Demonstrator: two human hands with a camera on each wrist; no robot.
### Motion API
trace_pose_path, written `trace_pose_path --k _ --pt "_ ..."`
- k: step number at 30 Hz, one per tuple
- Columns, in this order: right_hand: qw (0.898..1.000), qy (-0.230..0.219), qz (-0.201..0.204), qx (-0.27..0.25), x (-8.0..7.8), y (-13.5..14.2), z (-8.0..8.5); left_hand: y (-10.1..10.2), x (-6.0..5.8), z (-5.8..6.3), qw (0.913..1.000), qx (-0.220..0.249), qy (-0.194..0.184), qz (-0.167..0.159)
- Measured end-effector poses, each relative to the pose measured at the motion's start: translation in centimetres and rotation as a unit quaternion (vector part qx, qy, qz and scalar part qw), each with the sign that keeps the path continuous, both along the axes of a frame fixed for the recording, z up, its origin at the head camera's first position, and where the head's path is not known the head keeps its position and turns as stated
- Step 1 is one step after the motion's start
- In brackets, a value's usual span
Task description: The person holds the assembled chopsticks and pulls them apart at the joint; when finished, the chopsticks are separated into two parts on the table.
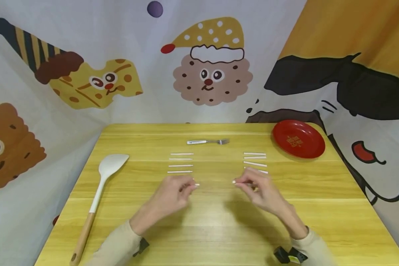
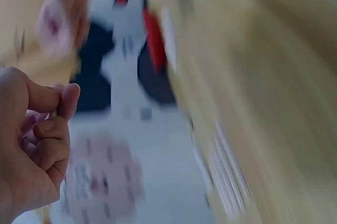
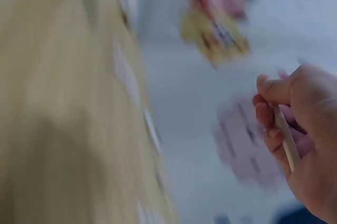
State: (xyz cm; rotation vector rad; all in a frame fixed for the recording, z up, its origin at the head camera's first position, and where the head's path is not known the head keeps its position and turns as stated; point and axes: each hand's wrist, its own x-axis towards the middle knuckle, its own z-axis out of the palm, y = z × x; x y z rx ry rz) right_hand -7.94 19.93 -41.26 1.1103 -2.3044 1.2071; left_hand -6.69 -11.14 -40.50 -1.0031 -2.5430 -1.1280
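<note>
My left hand (image 1: 173,195) is raised above the table, thumb and fingertips pinching a thin white stick whose tip pokes out toward the middle. In the left wrist view, the curled fingers (image 2: 50,129) hide most of it. Opposite, my right hand (image 1: 261,190) pinches a similar thin white stick (image 3: 286,139), which runs back along the palm in the right wrist view. Beyond the left hand, several thin white sticks (image 1: 180,165) lie in a row, one above another. A matching row of white sticks (image 1: 255,157) lies beyond the right hand, its nearest stick partly covered by that hand.
A fork (image 1: 207,142) with a white handle lies near the table's back edge. The red plate (image 1: 314,146) is at the back right corner. Along the left side lies a white spatula (image 1: 101,177) with a wooden handle. A cartoon-printed cloth (image 1: 153,107) hangs behind the table.
</note>
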Motion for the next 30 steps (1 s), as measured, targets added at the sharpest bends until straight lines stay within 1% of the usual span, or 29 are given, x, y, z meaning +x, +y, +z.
trace_pose_path --k 1,3,4,5,6,8,10,12,17,24,30 --pt "0.999 0.001 -0.032 -0.013 0.0 1.4 0.2 -1.2 -0.1 0.2 0.9994 0.015 -0.011 0.028" --pt "0.996 -0.001 -0.084 -0.034 0.1 3.9 0.6 -3.6 -0.3 0.7 0.9961 0.046 -0.027 0.071" --pt "0.994 -0.001 -0.104 -0.036 0.2 4.8 0.8 -4.5 -0.3 0.9 0.9944 0.053 -0.029 0.087" --pt "0.993 -0.001 -0.116 -0.034 0.2 5.5 1.0 -5.1 -0.4 1.0 0.994 0.054 -0.022 0.093" --pt "0.992 0.003 -0.122 -0.03 0.2 6.0 1.0 -5.5 -0.5 1.1 0.9941 0.051 -0.018 0.094" --pt "0.992 0.012 -0.123 -0.014 0.1 6.3 1.1 -5.7 -0.7 1.2 0.9959 0.037 -0.008 0.082" --pt "0.993 0.019 -0.117 -0.003 -0.2 6.1 0.9 -5.3 -0.8 1.2 0.9971 0.021 -0.011 0.072" --pt "0.994 0.022 -0.11 0.006 -0.4 5.7 0.6 -4.8 -0.8 1.1 0.9972 0.012 -0.028 0.068" --pt "0.993 0.008 -0.113 0.019 -0.5 5.2 0.1 -4.1 -0.7 0.9 0.9954 0.01 -0.059 0.074" --pt "0.992 -0.008 -0.124 0.033 -0.7 5.7 -0.3 -4.3 -0.9 0.7 0.9943 0.001 -0.074 0.077" --pt "0.989 -0.006 -0.14 0.043 -1.2 6.1 -0.9 -4.5 -1.2 0.4 0.9937 -0.016 -0.08 0.077"
